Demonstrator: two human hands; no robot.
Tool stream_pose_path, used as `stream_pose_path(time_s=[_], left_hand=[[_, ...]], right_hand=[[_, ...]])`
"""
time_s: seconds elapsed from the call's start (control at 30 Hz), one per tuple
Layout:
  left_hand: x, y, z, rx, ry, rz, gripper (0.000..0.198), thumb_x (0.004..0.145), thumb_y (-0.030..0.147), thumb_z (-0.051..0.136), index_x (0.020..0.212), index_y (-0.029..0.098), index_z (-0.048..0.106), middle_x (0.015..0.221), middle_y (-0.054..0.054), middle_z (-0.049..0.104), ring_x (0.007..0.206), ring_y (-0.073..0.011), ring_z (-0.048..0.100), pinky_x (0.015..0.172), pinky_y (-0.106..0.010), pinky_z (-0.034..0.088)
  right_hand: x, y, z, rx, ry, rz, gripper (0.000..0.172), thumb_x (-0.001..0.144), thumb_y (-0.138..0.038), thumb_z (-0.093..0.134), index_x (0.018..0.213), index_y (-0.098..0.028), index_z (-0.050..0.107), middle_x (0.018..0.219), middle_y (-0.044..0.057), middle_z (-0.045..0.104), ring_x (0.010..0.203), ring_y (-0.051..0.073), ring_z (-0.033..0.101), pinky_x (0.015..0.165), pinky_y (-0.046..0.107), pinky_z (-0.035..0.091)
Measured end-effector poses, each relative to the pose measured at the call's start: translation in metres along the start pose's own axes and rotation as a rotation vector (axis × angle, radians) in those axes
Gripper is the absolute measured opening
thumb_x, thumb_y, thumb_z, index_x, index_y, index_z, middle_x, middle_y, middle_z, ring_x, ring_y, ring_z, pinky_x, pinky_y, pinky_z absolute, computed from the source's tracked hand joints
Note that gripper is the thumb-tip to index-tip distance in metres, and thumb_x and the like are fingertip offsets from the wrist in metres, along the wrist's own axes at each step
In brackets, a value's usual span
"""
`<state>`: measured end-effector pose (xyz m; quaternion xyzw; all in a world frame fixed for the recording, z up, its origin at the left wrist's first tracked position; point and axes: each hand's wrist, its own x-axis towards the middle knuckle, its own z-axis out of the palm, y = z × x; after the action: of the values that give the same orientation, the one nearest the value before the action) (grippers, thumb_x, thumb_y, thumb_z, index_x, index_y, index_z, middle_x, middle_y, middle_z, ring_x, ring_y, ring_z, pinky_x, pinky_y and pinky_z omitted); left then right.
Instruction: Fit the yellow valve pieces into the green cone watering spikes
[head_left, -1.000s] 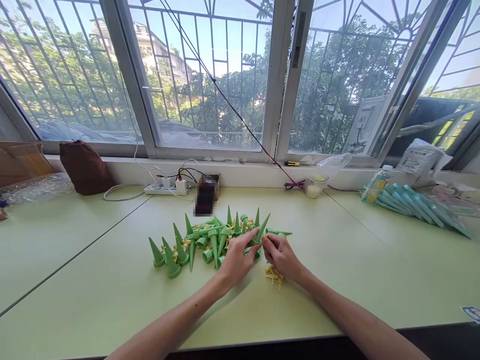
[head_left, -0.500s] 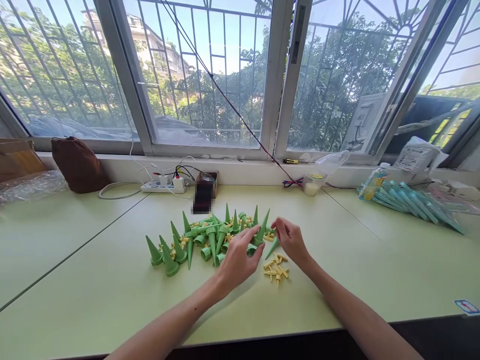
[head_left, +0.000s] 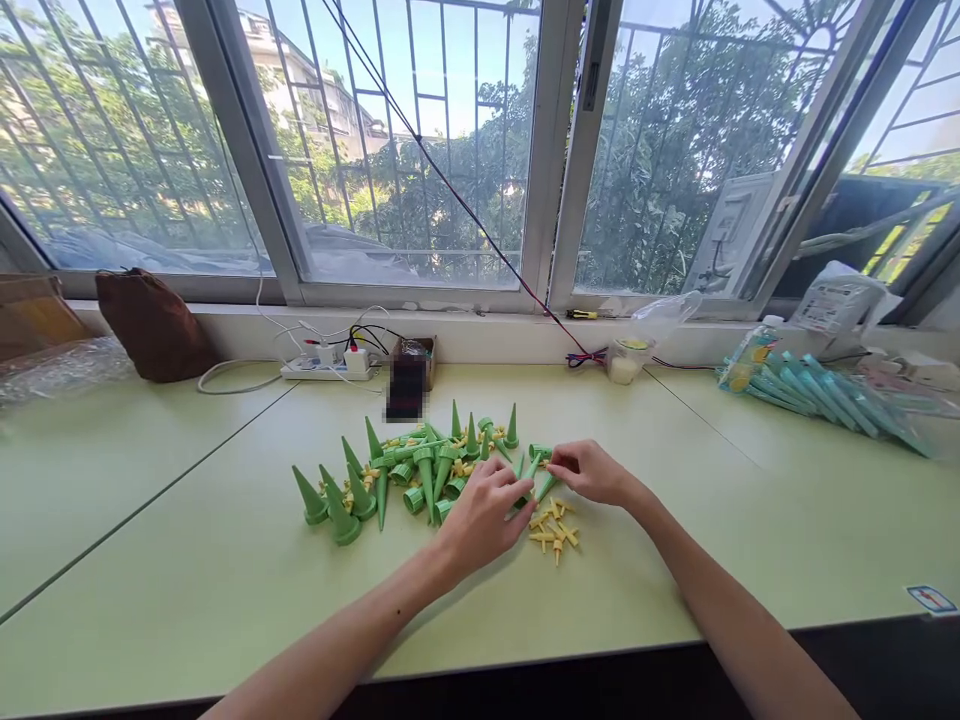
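My left hand (head_left: 487, 510) has its thumb and fingers closed around a green plastic cone spike (head_left: 529, 474), tilted with its tip to the upper right. Close by on the right, my right hand (head_left: 594, 474) is pinched near that tip; what lies between its fingertips is too small to make out. Another green spike (head_left: 546, 487) lies just below the right fingertips. Left of my hands spreads a heap of green cone spikes (head_left: 424, 475), some standing point up, others tipped over, with small yellow pieces among them. Several yellow plastic connectors (head_left: 556, 530) lie in a small pile below my hands.
Along the window sill sit a brown bag (head_left: 154, 325), a power strip (head_left: 326, 366) with cables, a small box (head_left: 420, 358) and a clear cup (head_left: 622, 362). At the right are a bottle (head_left: 752, 355) and blue-green packets (head_left: 825, 395). The table's front edge runs below my forearms.
The spike in my left hand has gone from nearly upright to tilted right and lower. My right hand has turned flatter, its fingertips now beside the spike's tip.
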<state>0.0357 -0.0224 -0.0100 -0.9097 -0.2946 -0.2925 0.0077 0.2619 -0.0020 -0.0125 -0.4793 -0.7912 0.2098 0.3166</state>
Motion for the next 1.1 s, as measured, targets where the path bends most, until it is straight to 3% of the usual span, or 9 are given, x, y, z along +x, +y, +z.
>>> stream_pose_path(time_s=[0.23, 0.5, 0.77, 1.1], left_hand=[[0.000, -0.001, 0.003, 0.023, -0.045, 0.006, 0.012, 0.090, 0.024, 0.061, 0.083, 0.018, 0.068, 0.085, -0.007, 0.062, 0.089, -0.0233, 0.052, 0.082, -0.041, 0.050], [-0.001, 0.000, 0.004, 0.007, -0.076, -0.008, 0.012, 0.089, 0.024, 0.063, 0.080, 0.017, 0.065, 0.085, -0.007, 0.061, 0.091, -0.0233, 0.052, 0.084, -0.040, 0.050], [0.000, 0.001, 0.002, -0.033, 0.035, 0.020, 0.016, 0.094, 0.022, 0.053, 0.084, 0.018, 0.065, 0.082, -0.006, 0.059, 0.087, -0.0215, 0.052, 0.080, -0.039, 0.051], [0.000, 0.005, 0.001, -0.109, 0.076, 0.070, 0.022, 0.095, 0.019, 0.050, 0.078, 0.017, 0.064, 0.076, -0.006, 0.058, 0.082, -0.0200, 0.048, 0.076, -0.035, 0.049]], right_hand=[[-0.003, 0.002, -0.010, 0.072, -0.150, 0.058, 0.020, 0.079, -0.029, 0.059, 0.065, -0.015, 0.062, 0.055, -0.004, 0.050, 0.054, 0.010, 0.039, 0.050, 0.022, 0.029], [-0.006, -0.008, -0.019, 0.183, -0.440, 0.038, 0.018, 0.076, -0.033, 0.070, 0.079, -0.016, 0.071, 0.055, -0.006, 0.048, 0.053, 0.010, 0.040, 0.048, 0.021, 0.029], [-0.008, -0.013, -0.015, 0.190, -0.473, 0.045, 0.020, 0.069, -0.033, 0.077, 0.081, -0.018, 0.073, 0.051, -0.008, 0.043, 0.048, 0.009, 0.038, 0.045, 0.020, 0.027], [-0.008, -0.016, -0.012, 0.201, -0.500, 0.028, 0.021, 0.069, -0.034, 0.078, 0.081, -0.018, 0.072, 0.051, -0.009, 0.041, 0.048, 0.008, 0.036, 0.045, 0.020, 0.025]])
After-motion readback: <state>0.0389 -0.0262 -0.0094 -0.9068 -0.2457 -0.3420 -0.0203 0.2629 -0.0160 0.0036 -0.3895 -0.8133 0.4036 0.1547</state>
